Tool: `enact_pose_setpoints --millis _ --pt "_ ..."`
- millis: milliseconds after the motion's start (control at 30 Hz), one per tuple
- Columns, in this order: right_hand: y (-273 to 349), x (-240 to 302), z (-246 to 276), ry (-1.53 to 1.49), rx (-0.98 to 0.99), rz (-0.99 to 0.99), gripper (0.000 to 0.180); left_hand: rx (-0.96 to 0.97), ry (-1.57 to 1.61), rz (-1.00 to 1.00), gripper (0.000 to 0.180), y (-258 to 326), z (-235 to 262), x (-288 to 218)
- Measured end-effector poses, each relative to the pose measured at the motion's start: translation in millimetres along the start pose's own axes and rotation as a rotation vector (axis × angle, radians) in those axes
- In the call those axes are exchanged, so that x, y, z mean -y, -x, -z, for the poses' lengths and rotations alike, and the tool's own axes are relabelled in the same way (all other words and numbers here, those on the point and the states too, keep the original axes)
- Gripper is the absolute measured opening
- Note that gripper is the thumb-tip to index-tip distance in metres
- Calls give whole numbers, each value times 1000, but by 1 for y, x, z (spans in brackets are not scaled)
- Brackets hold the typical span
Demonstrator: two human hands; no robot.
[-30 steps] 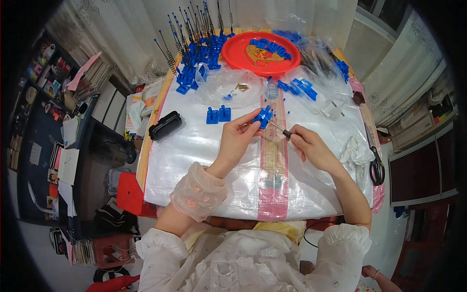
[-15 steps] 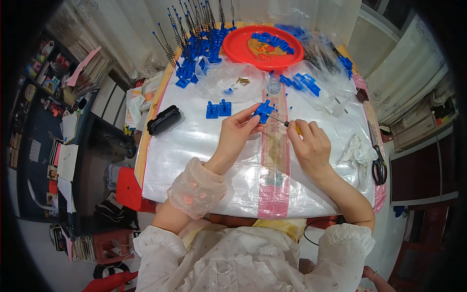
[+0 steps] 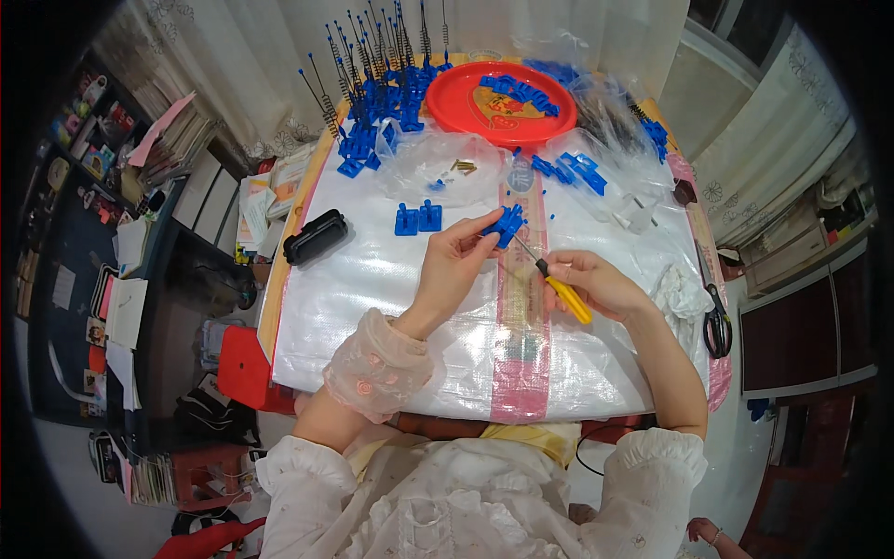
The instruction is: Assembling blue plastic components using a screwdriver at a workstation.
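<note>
My left hand [image 3: 453, 268] pinches a small blue plastic part [image 3: 506, 226] between thumb and fingers, over the middle of the table. My right hand [image 3: 596, 282] grips a screwdriver [image 3: 568, 293] with a yellow and black handle. Its thin shaft points up and left, and the tip reaches the blue part's lower right edge; whether it sits in a screw is too small to tell. Left of my left hand, two blue plates with short pegs [image 3: 418, 218] stand side by side. Beyond them a clear plastic bag [image 3: 433, 168] carries several brass-coloured screws [image 3: 463, 168].
A red tray [image 3: 447, 107] with blue parts stands at the back, beside many blue bases with black springs [image 3: 382, 102]. Another clear bag [image 3: 605, 200] with blue parts lies right. A black case [image 3: 315, 237] is at the left edge; scissors [image 3: 716, 321] and crumpled tissue [image 3: 683, 292] lie right.
My right hand has shifted right and down, and the screwdriver handle now swings steeply down to the right, showing more of its yellow. The left hand has barely moved, still holding the blue part.
</note>
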State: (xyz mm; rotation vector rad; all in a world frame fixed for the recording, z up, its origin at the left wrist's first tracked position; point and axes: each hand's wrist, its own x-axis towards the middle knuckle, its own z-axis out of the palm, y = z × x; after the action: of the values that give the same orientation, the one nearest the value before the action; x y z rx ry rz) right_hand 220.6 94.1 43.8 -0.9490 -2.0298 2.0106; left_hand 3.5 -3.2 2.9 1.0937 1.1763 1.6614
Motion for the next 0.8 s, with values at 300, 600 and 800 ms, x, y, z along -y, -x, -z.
enact_pose_setpoints --millis 300,600,800 --pt "3 -4 -22 1232 -737 738 20 -87 120 225 39 -1 1 2" --pt "43 58 4 -1040 501 348 71 -54 456 362 43 -5 5 4" --pt "29 88 8 -649 722 463 70 -19 501 374 44 -4 6 2"
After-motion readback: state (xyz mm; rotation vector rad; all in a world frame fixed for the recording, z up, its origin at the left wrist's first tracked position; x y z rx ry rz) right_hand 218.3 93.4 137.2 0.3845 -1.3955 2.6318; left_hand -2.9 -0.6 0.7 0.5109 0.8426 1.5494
